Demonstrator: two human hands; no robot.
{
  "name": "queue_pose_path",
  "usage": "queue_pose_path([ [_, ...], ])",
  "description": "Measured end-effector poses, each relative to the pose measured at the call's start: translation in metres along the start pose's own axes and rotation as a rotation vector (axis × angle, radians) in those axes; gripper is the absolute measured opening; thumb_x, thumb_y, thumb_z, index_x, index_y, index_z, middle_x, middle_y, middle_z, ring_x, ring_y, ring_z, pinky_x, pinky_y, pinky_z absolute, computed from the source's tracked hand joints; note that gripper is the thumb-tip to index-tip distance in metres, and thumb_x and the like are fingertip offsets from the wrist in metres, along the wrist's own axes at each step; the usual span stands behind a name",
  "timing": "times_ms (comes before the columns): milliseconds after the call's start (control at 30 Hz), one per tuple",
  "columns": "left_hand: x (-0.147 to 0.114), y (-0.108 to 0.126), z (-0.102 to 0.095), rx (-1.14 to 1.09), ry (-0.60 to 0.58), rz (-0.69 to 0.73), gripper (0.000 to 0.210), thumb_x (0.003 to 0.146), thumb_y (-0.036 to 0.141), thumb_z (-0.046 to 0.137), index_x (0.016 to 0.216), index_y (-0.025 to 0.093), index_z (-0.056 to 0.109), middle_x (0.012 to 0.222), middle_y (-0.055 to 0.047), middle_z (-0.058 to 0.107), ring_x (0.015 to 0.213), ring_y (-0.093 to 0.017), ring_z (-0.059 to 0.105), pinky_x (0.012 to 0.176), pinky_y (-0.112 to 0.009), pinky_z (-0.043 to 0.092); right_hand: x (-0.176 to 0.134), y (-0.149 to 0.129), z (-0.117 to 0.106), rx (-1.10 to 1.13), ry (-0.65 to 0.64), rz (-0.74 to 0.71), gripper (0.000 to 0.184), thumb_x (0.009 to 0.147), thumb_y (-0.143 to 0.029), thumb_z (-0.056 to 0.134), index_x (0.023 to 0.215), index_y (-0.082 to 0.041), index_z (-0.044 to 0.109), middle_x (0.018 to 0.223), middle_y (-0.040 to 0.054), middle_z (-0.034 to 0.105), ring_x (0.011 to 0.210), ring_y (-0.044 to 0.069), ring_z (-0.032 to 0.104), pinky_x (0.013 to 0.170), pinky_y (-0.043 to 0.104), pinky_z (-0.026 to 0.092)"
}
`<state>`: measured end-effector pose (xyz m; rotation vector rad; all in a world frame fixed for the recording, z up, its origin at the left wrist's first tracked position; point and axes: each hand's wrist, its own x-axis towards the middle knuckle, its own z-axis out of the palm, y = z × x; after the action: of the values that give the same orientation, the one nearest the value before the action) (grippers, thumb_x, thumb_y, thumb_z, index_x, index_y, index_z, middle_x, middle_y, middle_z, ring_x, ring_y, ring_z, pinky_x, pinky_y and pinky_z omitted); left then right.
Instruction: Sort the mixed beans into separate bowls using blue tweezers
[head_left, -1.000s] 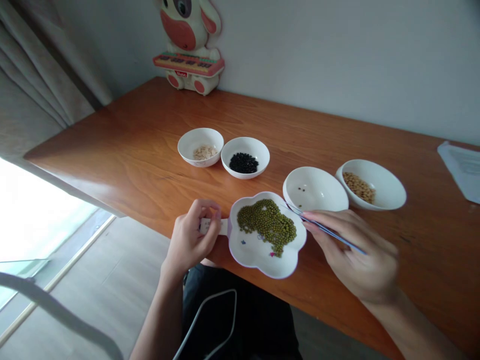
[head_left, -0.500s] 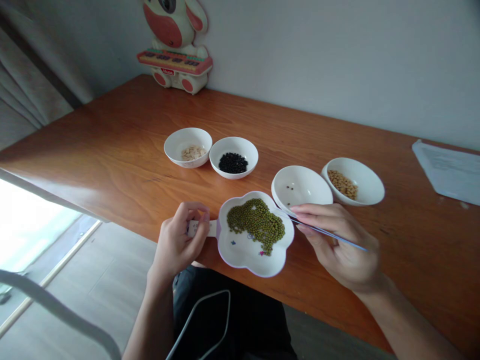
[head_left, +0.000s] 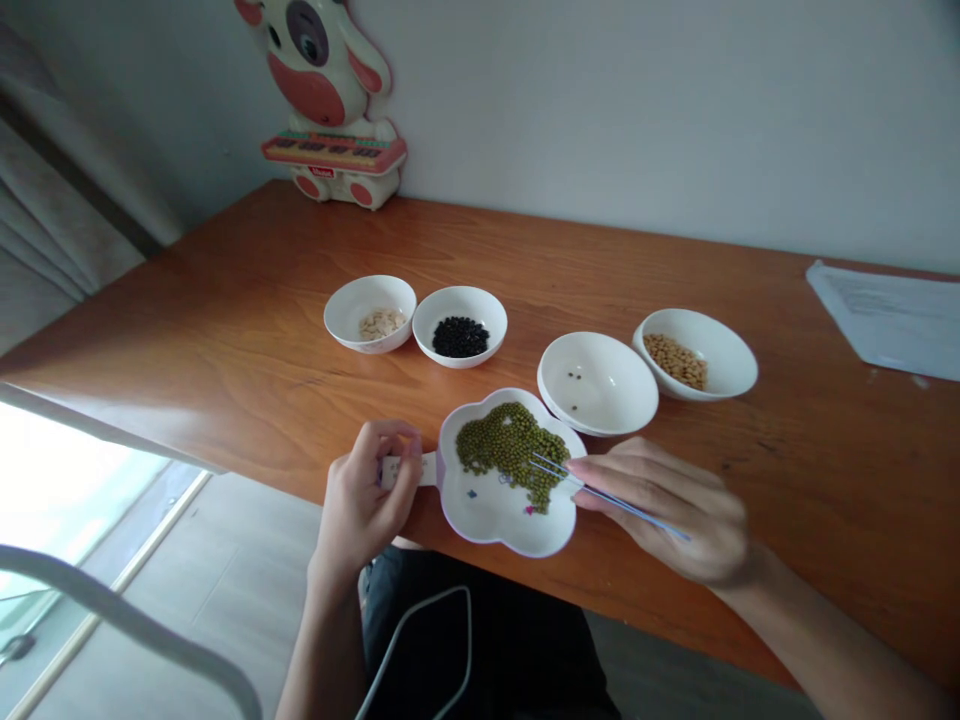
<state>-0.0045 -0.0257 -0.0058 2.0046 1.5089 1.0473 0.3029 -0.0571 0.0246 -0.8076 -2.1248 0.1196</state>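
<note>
My left hand (head_left: 373,492) is closed round the short handle of a white, flower-shaped dish (head_left: 487,520) with a lilac rim. Green mung beans (head_left: 510,445) lie spread over the dish's far half. Between the fingers of my right hand (head_left: 667,505) is a pair of thin metal tweezers (head_left: 626,506), their tips over the beans at the right. Whether the tips hold a bean is too small to tell. Just beyond the dish stands a white bowl (head_left: 619,385) with a few small beans (head_left: 574,376) in it.
Right of that bowl, another bowl (head_left: 731,360) holds yellow-brown beans (head_left: 675,360). Farther left stand a bowl of black beans (head_left: 460,337) and a bowl of pale flat seeds (head_left: 381,323). A cow-shaped toy keyboard (head_left: 334,155) and papers (head_left: 900,320) are on the wooden table (head_left: 262,300).
My right hand has moved the tweezers from the near bowl's edge down and left, over the mung beans. My left hand keeps its hold on the dish handle. The camera view has shifted slightly.
</note>
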Motion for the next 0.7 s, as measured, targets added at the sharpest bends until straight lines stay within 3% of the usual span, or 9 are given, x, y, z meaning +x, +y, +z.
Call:
queue_pose_path([
  [100,-0.0004,-0.0006,0.0001,-0.002,0.004,-0.003,0.006,0.099,0.023,0.06,0.104,0.02,0.059,0.079,0.001,0.075,0.057,-0.01,0.063,0.054,-0.018,0.047,-0.0026,0.0029,0.0012,-0.05,-0.018,-0.012,0.064,0.088,-0.002,0.071,0.147,-0.019,0.056,0.112,0.0086,0.08,0.097,0.019,0.077,0.085,0.035,0.067],
  [233,-0.0002,-0.0002,-0.0002,-0.007,0.005,0.003,0.006,0.099,0.023,0.06,0.104,0.021,0.059,0.079,0.001,0.075,0.06,-0.011,0.066,0.056,-0.019,0.048,-0.0051,0.0055,0.003,-0.098,0.005,-0.022,0.057,0.086,-0.003,0.072,0.14,-0.021,0.062,0.115,0.008,0.08,0.103,0.02,0.077,0.085,0.034,0.067],
  [467,0.0001,0.0009,-0.0001,-0.001,0.009,-0.02,0.006,0.098,0.024,0.06,0.103,0.02,0.06,0.078,-0.001,0.076,0.059,-0.012,0.066,0.056,-0.021,0.048,-0.0034,0.0039,0.0053,-0.054,0.126,0.064,0.053,0.083,-0.002,0.069,0.132,-0.023,0.065,0.098,0.0043,0.081,0.082,0.019,0.076,0.068,0.031,0.065],
  [700,-0.0002,0.0012,-0.0001,-0.011,0.02,-0.011,0.006,0.097,0.024,0.06,0.103,0.02,0.06,0.077,0.0,0.074,0.057,-0.011,0.063,0.054,-0.021,0.047,-0.0054,0.0067,0.0066,-0.161,0.11,0.08,0.044,0.082,-0.003,0.072,0.121,-0.022,0.068,0.095,0.004,0.08,0.081,0.019,0.076,0.07,0.031,0.065],
])
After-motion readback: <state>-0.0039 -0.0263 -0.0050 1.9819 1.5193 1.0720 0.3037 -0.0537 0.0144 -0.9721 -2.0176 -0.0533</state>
